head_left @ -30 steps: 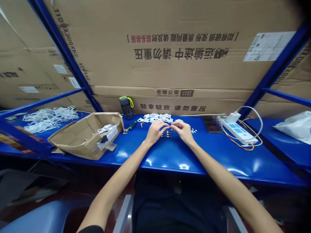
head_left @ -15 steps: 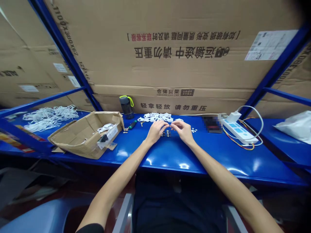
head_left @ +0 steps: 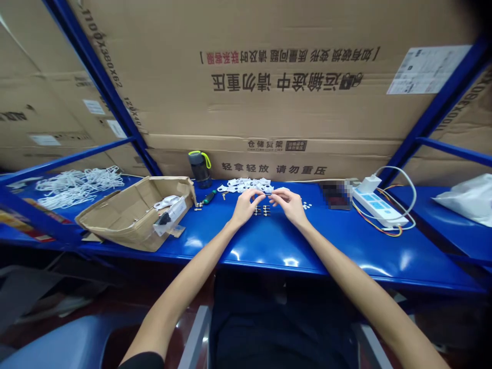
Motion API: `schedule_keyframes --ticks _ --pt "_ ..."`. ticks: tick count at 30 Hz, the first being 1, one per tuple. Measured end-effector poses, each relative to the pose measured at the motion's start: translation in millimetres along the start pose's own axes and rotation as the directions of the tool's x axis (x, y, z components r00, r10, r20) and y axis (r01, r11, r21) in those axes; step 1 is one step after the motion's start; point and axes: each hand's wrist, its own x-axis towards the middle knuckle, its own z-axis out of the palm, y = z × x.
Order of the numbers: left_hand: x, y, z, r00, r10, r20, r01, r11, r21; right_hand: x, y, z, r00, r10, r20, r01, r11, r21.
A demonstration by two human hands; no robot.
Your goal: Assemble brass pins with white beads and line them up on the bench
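Observation:
My left hand (head_left: 246, 206) and my right hand (head_left: 288, 204) face each other above the blue table (head_left: 230, 241). The fingertips of both are pinched close together, a small gap apart. Something thin and dark seems to lie between them, too small to name. Below the fingers stand two short columns of small dark parts with light metal bits (head_left: 266, 210). Behind the hands lies a heap of white plastic parts (head_left: 249, 184). Right of my right hand are several small white pieces (head_left: 306, 205).
An open cardboard box (head_left: 115, 220) stands at left, near a green-handled screwdriver (head_left: 209, 197) and a dark bottle (head_left: 200, 169). White cords (head_left: 80, 187) lie farther left. At right are a blurred dark object (head_left: 336, 196) and a white power strip (head_left: 380, 207) with cables.
My fingertips have shifted slightly, with my right hand's fingers curling a little differently. Both hands stay over the same spot, and the things on the table have not moved.

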Motion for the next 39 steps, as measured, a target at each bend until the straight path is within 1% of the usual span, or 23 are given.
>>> schedule_keyframes --ticks 7,14,24,31,39 --pt "-0.1 -2.6 -0.6 1.000 -0.007 -0.001 0.007 0.999 0.033 1.5 1.9 -3.4 0.999 0.044 0.013 -0.043 0.999 -0.002" --pt "-0.3 -0.1 -1.9 0.999 0.029 0.029 -0.031 0.998 0.061 1.4 1.9 -5.1 0.998 0.067 -0.003 -0.067 0.997 -0.036" --pt "-0.3 2.3 -2.9 0.999 0.035 0.041 -0.037 0.998 0.051 2.5 6.1 -6.0 0.999 0.028 0.021 -0.028 0.999 -0.026" --pt "-0.8 1.3 -3.0 0.997 0.057 0.054 -0.059 0.997 0.047 2.3 4.3 -6.3 0.998 0.057 0.013 -0.057 0.998 -0.026" --pt "-0.6 3.2 -3.5 0.995 0.076 0.065 -0.080 0.995 0.054 2.7 6.0 -6.3 0.996 0.069 0.047 -0.067 0.996 -0.052"
